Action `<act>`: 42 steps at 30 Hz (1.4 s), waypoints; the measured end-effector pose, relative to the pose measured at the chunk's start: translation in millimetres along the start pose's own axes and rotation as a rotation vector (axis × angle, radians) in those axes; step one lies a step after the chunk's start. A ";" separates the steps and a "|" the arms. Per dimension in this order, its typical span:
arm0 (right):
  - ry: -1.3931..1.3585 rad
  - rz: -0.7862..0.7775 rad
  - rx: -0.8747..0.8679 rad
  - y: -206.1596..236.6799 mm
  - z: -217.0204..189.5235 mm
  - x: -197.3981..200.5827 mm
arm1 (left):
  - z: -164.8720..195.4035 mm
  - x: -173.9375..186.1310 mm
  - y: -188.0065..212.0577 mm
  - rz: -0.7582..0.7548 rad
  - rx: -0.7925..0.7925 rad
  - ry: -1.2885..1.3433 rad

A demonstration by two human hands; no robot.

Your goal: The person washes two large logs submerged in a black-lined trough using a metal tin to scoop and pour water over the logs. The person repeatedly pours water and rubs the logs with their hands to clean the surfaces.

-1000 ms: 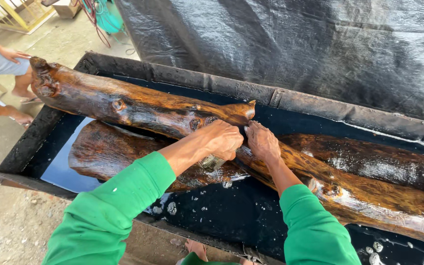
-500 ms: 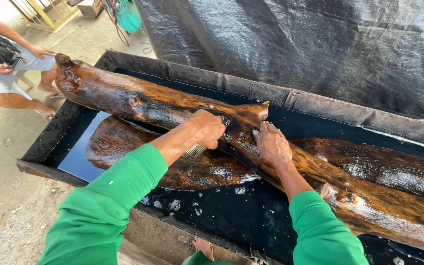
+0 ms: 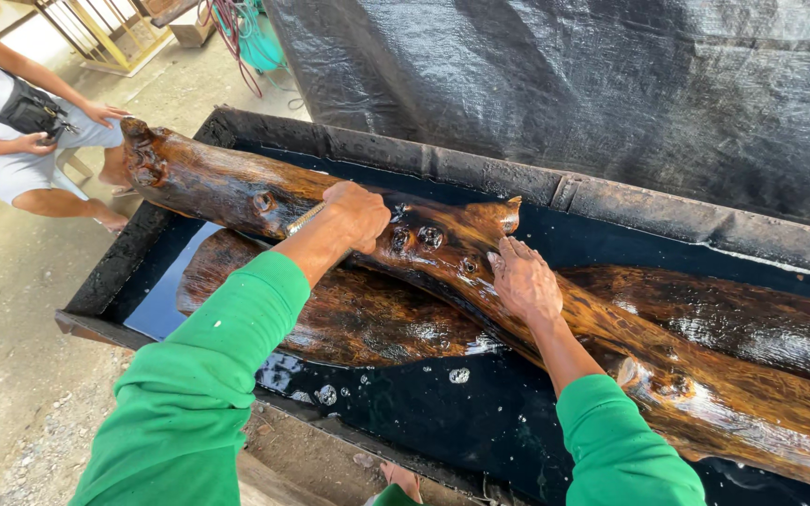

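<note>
A long, wet, knotty brown log [image 3: 236,192] lies across a black trough [image 3: 442,164] filled with dark liquid. My left hand [image 3: 353,215] is closed on a small brush whose pale handle [image 3: 304,219] sticks out toward me, pressed on the log's top. My right hand [image 3: 522,279] rests flat, fingers spread, on the same log just right of several knots. Both arms wear green sleeves. More wet wood pieces [image 3: 367,314] lie lower in the liquid under the log.
A black tarp [image 3: 611,84] hangs behind the trough. Another person [image 3: 21,131] in light clothes with a dark bag squats at the trough's left end on the concrete floor. A yellow frame [image 3: 105,37] and coloured hoses [image 3: 246,37] stand at the back left.
My left hand has slid left along the log, away from my right hand. The view has shifted, so the trough and log sit further right and the other person shows more.
</note>
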State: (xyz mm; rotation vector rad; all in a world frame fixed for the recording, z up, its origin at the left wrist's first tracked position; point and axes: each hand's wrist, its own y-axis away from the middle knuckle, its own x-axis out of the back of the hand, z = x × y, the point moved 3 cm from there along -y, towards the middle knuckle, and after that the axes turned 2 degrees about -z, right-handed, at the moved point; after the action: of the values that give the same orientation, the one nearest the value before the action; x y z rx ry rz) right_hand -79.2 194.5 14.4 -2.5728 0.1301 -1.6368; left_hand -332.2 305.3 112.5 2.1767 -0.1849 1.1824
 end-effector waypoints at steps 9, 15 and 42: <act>0.007 0.001 -0.017 0.0 0.0 -0.6 | 54.7 26.5 8.2 0.021 -0.147 -0.066; -0.070 0.010 -0.060 3.2 -3.1 5.3 | 118.5 56.7 18.8 0.027 -0.339 -0.168; -0.053 0.006 -0.070 12.4 -13.1 9.8 | 105.4 -141.4 150.9 0.574 -0.054 1.036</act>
State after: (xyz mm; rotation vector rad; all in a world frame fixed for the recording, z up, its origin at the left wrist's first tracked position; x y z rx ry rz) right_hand -87.2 180.6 27.3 -2.6618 0.1941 -1.5883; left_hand -402.4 99.6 31.0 1.2309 -0.3812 2.4137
